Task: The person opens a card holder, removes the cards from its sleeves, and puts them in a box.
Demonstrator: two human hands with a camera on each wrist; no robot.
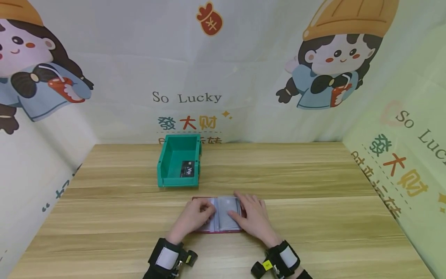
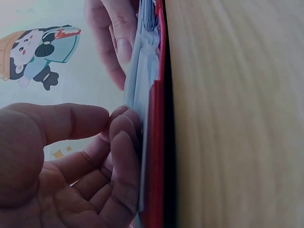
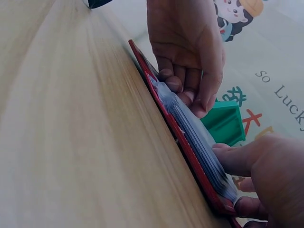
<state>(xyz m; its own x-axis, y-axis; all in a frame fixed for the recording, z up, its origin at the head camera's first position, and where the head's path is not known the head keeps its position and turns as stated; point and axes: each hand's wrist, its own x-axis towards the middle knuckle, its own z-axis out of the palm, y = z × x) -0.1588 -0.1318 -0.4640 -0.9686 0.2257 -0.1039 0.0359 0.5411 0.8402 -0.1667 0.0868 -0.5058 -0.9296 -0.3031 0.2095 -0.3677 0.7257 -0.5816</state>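
Where the two hands met in the head view, the card holder (image 1: 217, 217) was seen lying open on the tabletop (image 1: 320, 186). Its right-hand leaves (image 1: 225, 209) were held by the right hand (image 1: 256, 219), thumb laid on top, fingers at the outer edge. Over the left side the left hand (image 1: 194, 216) was placed, fingers curled. Wide wood was offered to either side; behind and to the left, room was limited by the green bin (image 1: 177, 182), in which a dark card (image 1: 187, 169) was seen.

In the left wrist view, thumb and fingertips were drawn together against the leaves; whether film was pinched could not be told. The red cover (image 2: 156, 156) was judged the stiffer part, best for steadying.

In the right wrist view, thin leaves were shown stacked. The holder was judged light, its film soft, slick and easily creased; a hold by the outer edge was favoured.
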